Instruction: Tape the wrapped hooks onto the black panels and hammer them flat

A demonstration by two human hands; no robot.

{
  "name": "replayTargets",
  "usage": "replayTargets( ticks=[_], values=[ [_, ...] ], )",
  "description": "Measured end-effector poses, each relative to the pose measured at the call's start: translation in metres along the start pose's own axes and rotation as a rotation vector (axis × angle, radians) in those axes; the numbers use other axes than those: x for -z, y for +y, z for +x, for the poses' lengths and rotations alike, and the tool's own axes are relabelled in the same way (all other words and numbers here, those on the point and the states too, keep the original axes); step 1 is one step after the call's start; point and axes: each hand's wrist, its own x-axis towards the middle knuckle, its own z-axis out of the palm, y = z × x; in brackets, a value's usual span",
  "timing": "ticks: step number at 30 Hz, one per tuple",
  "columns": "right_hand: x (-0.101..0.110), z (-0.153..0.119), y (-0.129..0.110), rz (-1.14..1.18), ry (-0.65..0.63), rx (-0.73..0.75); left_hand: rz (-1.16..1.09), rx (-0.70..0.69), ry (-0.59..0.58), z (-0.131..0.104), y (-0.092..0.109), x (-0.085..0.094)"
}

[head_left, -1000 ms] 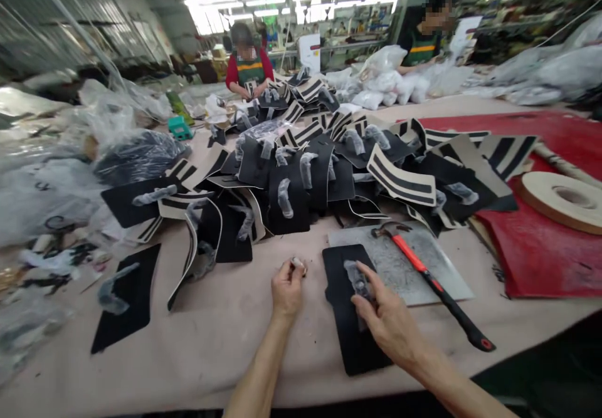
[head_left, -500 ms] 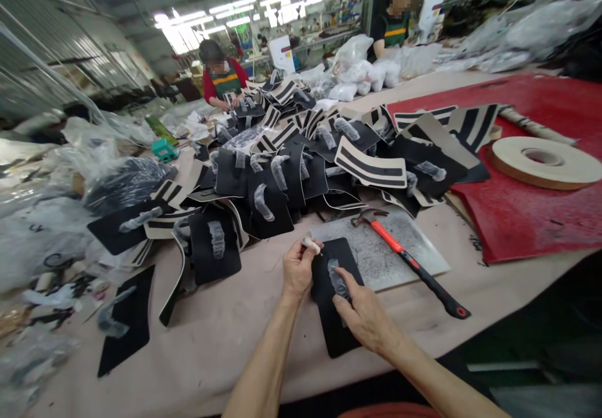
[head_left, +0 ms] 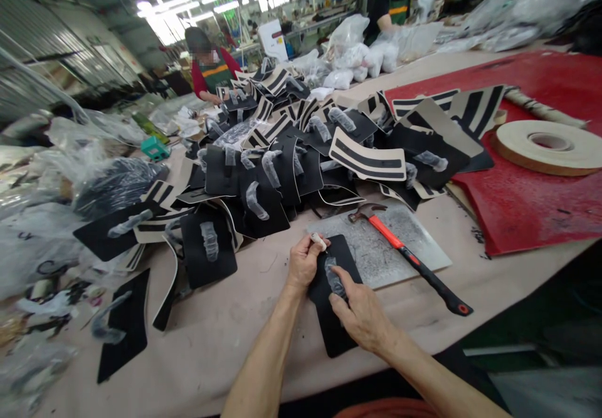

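A black panel (head_left: 335,336) lies in front of me, its plastic-wrapped handle (head_left: 333,275) facing up. At its upper left edge, my left hand (head_left: 303,261) pinches a small white item (head_left: 318,240) between thumb and fingers. My right hand (head_left: 360,308) rests on the panel from the right, index finger and thumb on the wrapped handle. Just beyond the panel is a grey slab (head_left: 371,249), partly under a claw hammer (head_left: 409,258) with a red and black handle.
A heap of black panels (head_left: 263,198) with wrapped handles spreads behind my hands. Right are a red sheet (head_left: 531,217) and a tape roll (head_left: 550,145). Plastic bags (head_left: 42,236) lie left. Two people (head_left: 214,73) work across the table; a loose panel (head_left: 125,327) lies front left.
The view has shifted slightly, so the background sits higher. My left hand and the white item are slightly closer to the panel's top edge; my right hand stays on the handle.
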Motion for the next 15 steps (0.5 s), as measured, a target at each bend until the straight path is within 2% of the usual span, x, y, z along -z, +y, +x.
replayTargets(
  ticks=[3,6,8,11,13,15],
  values=[
    [0.002,0.002,-0.001,-0.012,-0.021,0.006,0.081,-0.033,-0.012,-0.001,0.003,-0.001],
    [0.021,0.006,0.002,0.022,-0.039,0.063,0.151,-0.093,-0.056,-0.001,0.004,0.000],
    [0.042,0.011,0.013,-0.042,0.090,0.104,0.169,-0.122,-0.087,-0.001,0.004,0.001],
    [0.078,0.017,0.044,-0.428,0.376,0.069,0.155,-0.143,-0.135,0.000,0.004,0.003],
    [0.097,0.019,0.067,-0.682,0.385,-0.028,0.144,-0.152,-0.165,0.001,0.003,0.004],
    [0.112,0.022,0.083,-0.770,0.306,-0.092,0.151,-0.160,-0.189,0.002,0.001,0.005]
  ],
)
